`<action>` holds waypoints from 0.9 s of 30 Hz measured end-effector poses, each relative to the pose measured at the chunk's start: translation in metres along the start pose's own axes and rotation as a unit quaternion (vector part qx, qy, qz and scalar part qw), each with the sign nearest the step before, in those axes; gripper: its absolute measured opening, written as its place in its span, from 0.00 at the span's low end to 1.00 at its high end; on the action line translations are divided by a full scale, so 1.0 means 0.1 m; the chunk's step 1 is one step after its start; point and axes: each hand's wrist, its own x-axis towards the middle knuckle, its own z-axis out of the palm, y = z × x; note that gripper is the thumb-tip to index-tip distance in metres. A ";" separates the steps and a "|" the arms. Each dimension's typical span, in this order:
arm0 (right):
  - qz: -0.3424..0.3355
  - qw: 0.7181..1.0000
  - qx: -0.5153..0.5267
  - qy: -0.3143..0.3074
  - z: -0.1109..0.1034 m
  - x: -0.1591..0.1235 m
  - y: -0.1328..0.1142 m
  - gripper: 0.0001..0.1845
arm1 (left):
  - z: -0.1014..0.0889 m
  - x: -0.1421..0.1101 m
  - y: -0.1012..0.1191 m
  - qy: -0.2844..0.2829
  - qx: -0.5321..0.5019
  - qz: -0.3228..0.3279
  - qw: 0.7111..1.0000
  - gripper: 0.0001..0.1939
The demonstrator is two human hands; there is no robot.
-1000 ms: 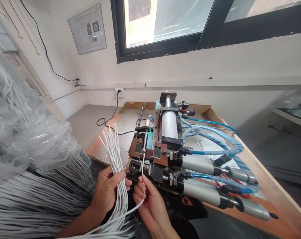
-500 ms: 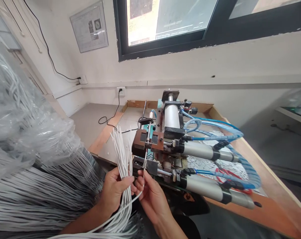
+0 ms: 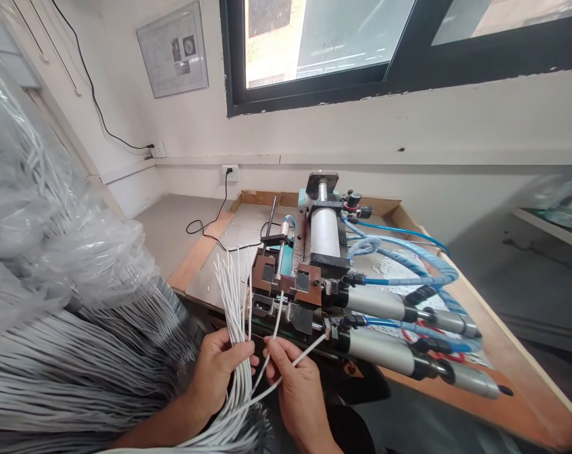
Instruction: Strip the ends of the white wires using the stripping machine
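Observation:
A bundle of thin white cables (image 3: 234,309) stands upright in my left hand (image 3: 210,372), its fingers closed round it and the loose ends fanning out above. My right hand (image 3: 299,391) pinches a single white cable (image 3: 278,318) between thumb and fingertips. That cable's upper end reaches the gap between the brown jaw blocks (image 3: 309,285) of a pneumatic machine with metal cylinders (image 3: 375,302). The jaws stand apart. A second white cable (image 3: 311,346) runs across my right hand and points up to the right, in front of the lower cylinder.
Long grey-white cables (image 3: 77,372), partly wrapped in clear plastic (image 3: 101,258), fill the left side. Blue air hoses (image 3: 427,271) curve behind the cylinders. A wooden-edged tray (image 3: 517,353) surrounds the machine, with white scraps inside. A black cord (image 3: 205,227) lies on the table.
The machine's jaws have moved apart, their right halves shifting right. My right hand has drawn slightly down and right, and a second cable now sticks out across it. My left hand stays nearly still.

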 end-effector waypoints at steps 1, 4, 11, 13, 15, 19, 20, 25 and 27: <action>0.007 1.000 0.012 0.008 0.00 0.00 0.01 0.11 | 0.00 0.00 0.00 0.005 -0.005 -0.005 1.000 0.05; 0.042 0.995 0.077 0.042 0.04 0.04 -0.01 0.13 | -0.01 0.00 -0.01 0.005 -0.008 -0.005 1.000 0.05; 0.106 0.982 0.156 0.018 0.14 0.15 -0.07 0.14 | 0.00 -0.01 0.04 0.004 -0.007 0.002 1.000 0.06; 0.116 0.979 0.169 0.006 0.14 0.16 -0.07 0.14 | 0.01 -0.01 0.06 0.002 -0.011 -0.002 1.000 0.06; 0.123 0.977 0.176 0.003 0.13 0.17 -0.07 0.14 | 0.01 -0.01 0.05 -0.005 -0.012 0.000 1.000 0.06; 0.149 0.975 0.167 -0.011 0.12 0.17 -0.07 0.14 | 0.00 -0.02 0.02 -0.023 0.010 0.018 1.000 0.05; 0.154 0.975 0.161 -0.020 0.13 0.17 -0.08 0.14 | 0.00 -0.02 0.02 -0.027 0.019 0.024 0.999 0.05; 0.098 0.990 0.094 -0.037 0.16 0.12 -0.08 0.14 | -0.02 -0.04 -0.01 -0.052 0.054 0.034 0.997 0.05; 0.058 0.996 0.060 -0.038 0.14 0.08 -0.05 0.13 | -0.03 -0.06 -0.02 -0.065 0.059 0.036 0.996 0.05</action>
